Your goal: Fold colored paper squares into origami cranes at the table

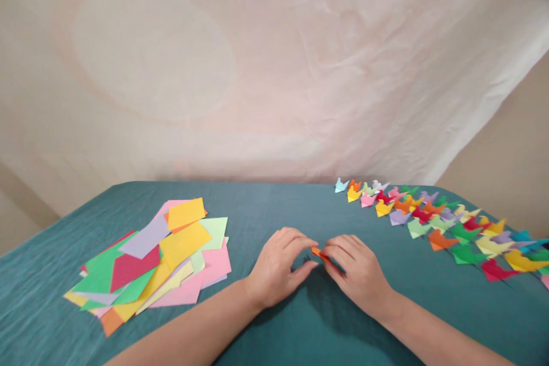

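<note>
A small folded piece of orange paper is pinched between the thumb and fingers of my right hand, a little above the cloth. Most of it is hidden behind those fingers. My left hand is curved close by on the other side, its thumb and index finger apart. The left index fingertip is at the orange paper's tip; whether it touches cannot be made out.
A loose pile of coloured paper sheets lies on the left of the teal tablecloth. Rows of small folded paper birds stand along the right side. Behind the table hangs a pale cloth.
</note>
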Available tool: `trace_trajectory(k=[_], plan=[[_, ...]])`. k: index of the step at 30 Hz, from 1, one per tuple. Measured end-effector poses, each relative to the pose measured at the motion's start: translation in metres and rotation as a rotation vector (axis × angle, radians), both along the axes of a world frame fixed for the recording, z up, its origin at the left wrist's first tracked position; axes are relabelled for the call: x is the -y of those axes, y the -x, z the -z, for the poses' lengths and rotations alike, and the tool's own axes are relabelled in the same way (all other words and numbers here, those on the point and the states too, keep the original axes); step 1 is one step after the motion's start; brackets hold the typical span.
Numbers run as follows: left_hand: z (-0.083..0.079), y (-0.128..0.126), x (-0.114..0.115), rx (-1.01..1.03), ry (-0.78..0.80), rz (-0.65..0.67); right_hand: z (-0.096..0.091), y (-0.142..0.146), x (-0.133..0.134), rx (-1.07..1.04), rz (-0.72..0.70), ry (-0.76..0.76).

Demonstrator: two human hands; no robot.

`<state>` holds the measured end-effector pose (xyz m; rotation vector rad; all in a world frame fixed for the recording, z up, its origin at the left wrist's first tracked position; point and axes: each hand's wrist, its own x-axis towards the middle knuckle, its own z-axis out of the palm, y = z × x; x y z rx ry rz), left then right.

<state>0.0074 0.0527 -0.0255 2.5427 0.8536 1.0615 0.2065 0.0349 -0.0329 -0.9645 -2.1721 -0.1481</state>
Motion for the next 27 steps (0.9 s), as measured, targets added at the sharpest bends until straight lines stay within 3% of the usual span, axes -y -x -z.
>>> trace_trajectory(k=[6,18,27], plan=[[-0.004,0.000,0.002,-0.169,-0.050,-0.033,-0.001,0.002,0.002,0.150,0.036,-0.085],[-0.001,-0.002,-0.002,-0.407,-0.033,-0.083,0.008,0.012,0.004,0.315,0.076,-0.010],[-0.002,-0.001,-0.003,-0.448,-0.003,-0.035,0.010,0.005,0.004,0.198,0.039,0.201]])
